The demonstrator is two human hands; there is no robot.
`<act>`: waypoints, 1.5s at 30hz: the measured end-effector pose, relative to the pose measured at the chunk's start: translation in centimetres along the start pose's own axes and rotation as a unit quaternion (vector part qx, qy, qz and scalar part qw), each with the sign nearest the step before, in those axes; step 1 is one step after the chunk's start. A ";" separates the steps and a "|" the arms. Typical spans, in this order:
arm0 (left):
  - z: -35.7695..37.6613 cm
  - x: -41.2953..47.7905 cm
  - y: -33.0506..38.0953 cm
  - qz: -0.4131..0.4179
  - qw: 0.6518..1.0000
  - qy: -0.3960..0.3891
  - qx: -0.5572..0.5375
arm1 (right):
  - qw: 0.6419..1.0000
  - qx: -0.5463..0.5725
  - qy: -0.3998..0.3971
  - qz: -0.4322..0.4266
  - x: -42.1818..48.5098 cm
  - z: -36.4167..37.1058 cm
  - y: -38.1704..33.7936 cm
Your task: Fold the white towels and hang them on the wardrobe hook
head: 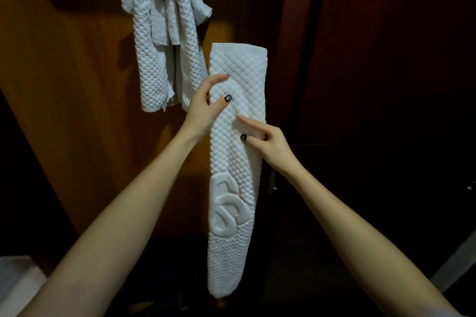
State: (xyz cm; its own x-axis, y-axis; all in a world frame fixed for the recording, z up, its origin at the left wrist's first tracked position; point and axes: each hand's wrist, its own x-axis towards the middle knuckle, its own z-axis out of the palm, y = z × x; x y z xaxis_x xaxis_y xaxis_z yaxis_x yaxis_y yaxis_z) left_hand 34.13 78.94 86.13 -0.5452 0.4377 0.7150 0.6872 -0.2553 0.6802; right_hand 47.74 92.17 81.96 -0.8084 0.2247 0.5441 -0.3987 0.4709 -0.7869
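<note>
The left hand pinches the left edge of the soft, probably light folded towel, the right hand lays its index finger on the front, and the towel's middle seems the best hold.

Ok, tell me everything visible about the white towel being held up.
The held towel is white, quilted in a diamond pattern, folded into a long narrow strip with a raised curved motif low down. It hangs upright, slightly tilted, flat end up, rounded end down, before the dark wardrobe. The left grip holds its left edge, the right grip its right edge, both above midway.
</note>
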 end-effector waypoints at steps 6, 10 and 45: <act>0.4 -2.6 -2.9 -0.026 0.994 0.009 0.104 | 0.997 -0.059 0.057 -0.002 2.2 1.3 -0.7; 1.6 -11.2 -6.6 -0.118 0.980 0.119 0.104 | 0.993 -0.070 0.095 0.010 3.4 1.8 -1.4; 3.6 -27.3 -5.2 -0.473 0.651 0.357 -0.475 | 0.907 -0.084 0.412 0.026 -11.9 4.5 -7.2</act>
State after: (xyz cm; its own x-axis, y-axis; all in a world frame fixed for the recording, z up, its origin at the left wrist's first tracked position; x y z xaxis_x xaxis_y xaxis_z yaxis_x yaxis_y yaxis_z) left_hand 47.21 71.43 62.52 -0.8263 0.3605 -0.4327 -0.5390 -0.7288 0.4223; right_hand 58.34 82.29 79.82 -0.1987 0.7792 0.5944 -0.2420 0.5487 -0.8002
